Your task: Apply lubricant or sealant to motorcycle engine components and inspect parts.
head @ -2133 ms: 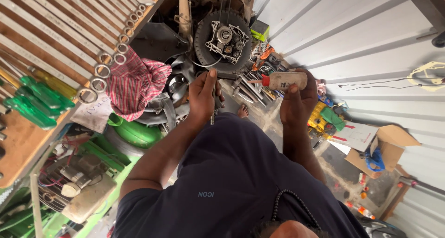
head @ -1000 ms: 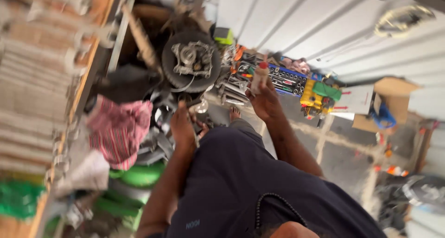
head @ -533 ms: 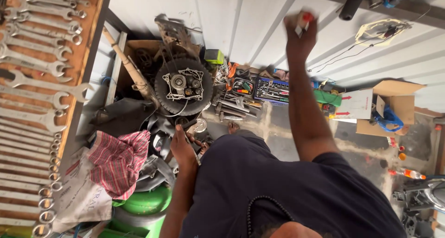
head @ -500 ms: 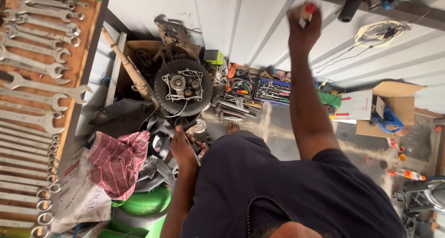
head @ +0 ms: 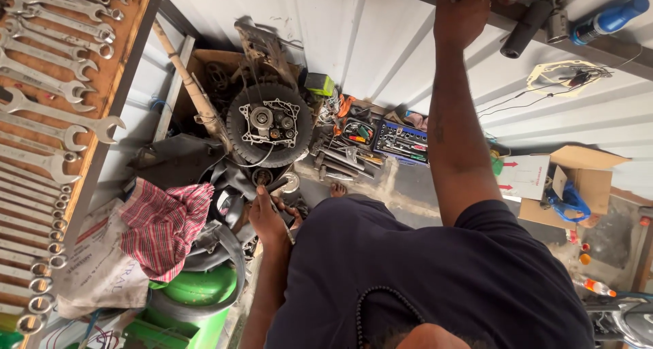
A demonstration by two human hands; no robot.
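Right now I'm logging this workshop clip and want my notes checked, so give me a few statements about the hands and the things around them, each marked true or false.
1. The right hand is raised to the dark shelf overhead. True.
2. The left hand holds a thin metal tool low by the pile of parts. True.
3. The wrenches lie scattered on the floor. False: they hang in a row on a wooden board at the left.
4. The checked cloth is blue. False: it is red and white.
5. An open socket set lies beyond the round engine part. True.
6. The cardboard box is shut. False: its flaps are open.
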